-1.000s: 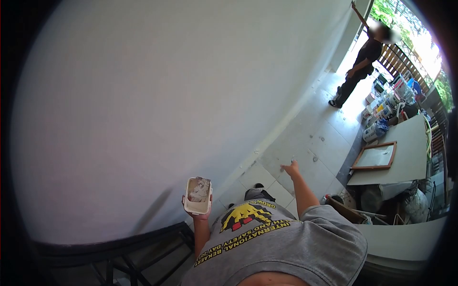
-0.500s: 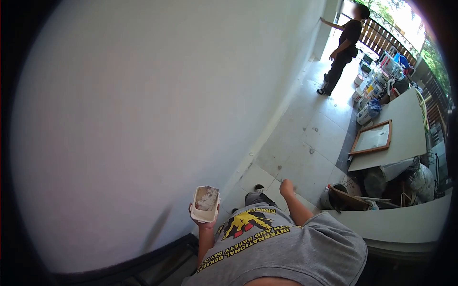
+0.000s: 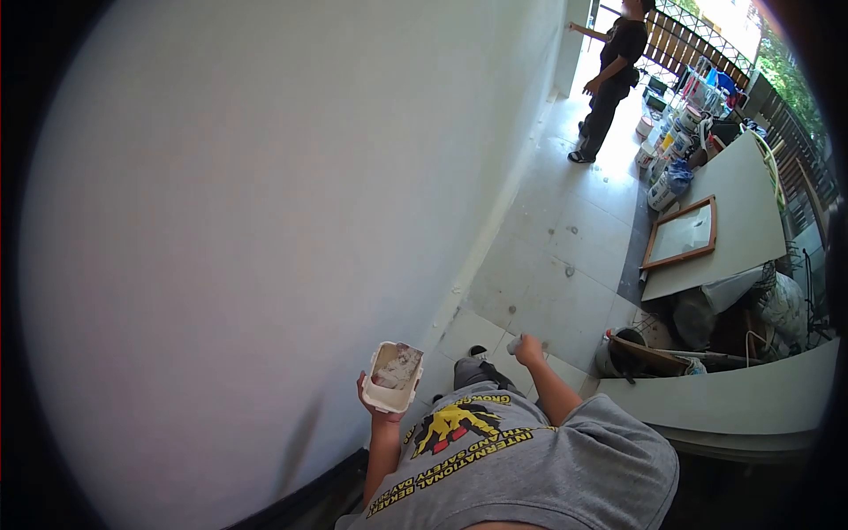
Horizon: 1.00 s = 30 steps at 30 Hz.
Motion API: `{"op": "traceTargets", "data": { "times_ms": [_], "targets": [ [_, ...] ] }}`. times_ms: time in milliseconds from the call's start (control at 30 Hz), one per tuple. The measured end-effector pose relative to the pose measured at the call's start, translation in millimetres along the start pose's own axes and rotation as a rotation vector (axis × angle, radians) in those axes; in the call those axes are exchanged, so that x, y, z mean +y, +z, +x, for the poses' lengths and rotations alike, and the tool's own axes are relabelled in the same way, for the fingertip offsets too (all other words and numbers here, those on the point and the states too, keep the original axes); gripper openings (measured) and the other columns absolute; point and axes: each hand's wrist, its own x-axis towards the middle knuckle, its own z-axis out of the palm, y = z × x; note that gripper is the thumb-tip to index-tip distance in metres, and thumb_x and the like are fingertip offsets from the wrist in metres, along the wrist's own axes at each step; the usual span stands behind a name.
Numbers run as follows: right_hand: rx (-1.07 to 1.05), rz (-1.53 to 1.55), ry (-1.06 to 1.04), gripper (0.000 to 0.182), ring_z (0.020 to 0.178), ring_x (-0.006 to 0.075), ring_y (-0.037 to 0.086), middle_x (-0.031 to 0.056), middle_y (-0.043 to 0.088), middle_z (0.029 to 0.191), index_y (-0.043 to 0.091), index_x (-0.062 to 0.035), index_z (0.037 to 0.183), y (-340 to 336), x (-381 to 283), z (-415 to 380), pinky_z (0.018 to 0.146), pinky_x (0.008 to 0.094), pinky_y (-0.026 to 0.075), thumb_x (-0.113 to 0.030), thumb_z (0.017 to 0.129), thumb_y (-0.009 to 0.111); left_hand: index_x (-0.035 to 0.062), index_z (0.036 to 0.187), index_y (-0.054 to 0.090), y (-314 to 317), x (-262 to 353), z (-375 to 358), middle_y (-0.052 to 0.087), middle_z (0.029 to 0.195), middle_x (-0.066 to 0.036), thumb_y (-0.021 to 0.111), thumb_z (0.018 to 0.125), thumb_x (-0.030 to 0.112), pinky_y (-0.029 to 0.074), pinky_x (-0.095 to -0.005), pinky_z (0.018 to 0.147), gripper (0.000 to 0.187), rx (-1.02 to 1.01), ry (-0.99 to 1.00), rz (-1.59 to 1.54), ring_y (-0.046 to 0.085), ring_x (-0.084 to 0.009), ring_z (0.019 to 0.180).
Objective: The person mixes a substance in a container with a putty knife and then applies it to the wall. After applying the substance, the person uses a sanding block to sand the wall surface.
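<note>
My left hand (image 3: 380, 411) is closed around a white plastic tub (image 3: 391, 399), held tilted near the wall with its open top towards me. Inside the tub lies a flat, whitish-smeared piece (image 3: 399, 364), its upper corner reaching the rim. Out over the floor, my right hand (image 3: 529, 351) is closed on a small grey object (image 3: 514, 345) that sticks out to the left of the fingers. I cannot tell what kind of object this is.
A smooth pale wall (image 3: 265, 194) fills the left side. Ahead, a person (image 3: 609, 79) stands on the tiled floor (image 3: 548, 265) with one arm against the wall's end. Along the right are several buckets (image 3: 662, 190), a wood-framed panel (image 3: 680, 234), a large board (image 3: 751, 203) and bags (image 3: 782, 322).
The tub has shifted slightly right and tilted more. My right hand has turned, so the grey object now shows. The view has swung a little, moving the background left and up.
</note>
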Motion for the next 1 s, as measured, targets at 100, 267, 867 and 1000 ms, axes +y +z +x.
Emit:
{"op": "traceTargets", "data": {
  "times_ms": [100, 267, 867, 1000],
  "targets": [
    [0.011, 0.012, 0.0, 0.027, 0.101, 0.0445, 0.066, 0.0271, 0.069, 0.103, 0.068, 0.0007, 0.106, 17, 11, 0, 0.085, 0.0476, 0.054, -0.01, 0.081, 0.065, 0.0184, 0.143, 0.054, -18, -2, 6, 0.052, 0.146, -0.014, 0.052, 0.089, 0.062, 0.045, -0.0618, 0.104, 0.069, -0.025, 0.0, -0.019, 0.052, -0.0424, 0.131],
    [0.011, -0.037, 0.03, 0.027, 0.101, 0.0431, 0.066, 0.0254, 0.069, 0.104, 0.068, -0.0006, 0.105, 12, 1, 3, 0.086, 0.0476, 0.053, -0.012, 0.081, 0.067, 0.0172, 0.144, 0.052, -44, 3, 15, 0.051, 0.147, -0.015, 0.051, 0.089, 0.061, 0.046, -0.0622, 0.102, 0.071, -0.008, -0.014, -0.056, 0.05, -0.0431, 0.133],
    [-0.172, 1.122, -0.319, 0.027, 0.099, 0.0324, 0.072, 0.0202, 0.069, 0.107, 0.056, 0.0105, 0.113, -213, -281, 57, 0.079, 0.0399, 0.062, -0.011, 0.097, 0.062, 0.0178, 0.141, 0.054, 124, -46, -15, 0.054, 0.143, -0.014, 0.052, 0.087, 0.064, 0.049, -0.0614, 0.098, 0.071, 0.232, 0.228, -0.124, 0.054, -0.0433, 0.128],
    [-0.006, 1.672, -0.38, 0.026, 0.105, 0.032, 0.07, 0.018, 0.065, 0.115, 0.052, 0.0083, 0.12, -262, -363, 32, 0.089, 0.0405, 0.062, -0.006, 0.1, 0.058, 0.0107, 0.145, 0.05, 124, -53, -17, 0.048, 0.148, -0.019, 0.052, 0.087, 0.059, 0.043, -0.0652, 0.105, 0.075, 0.095, 0.308, -0.183, 0.047, -0.0471, 0.133]
  ]
}}
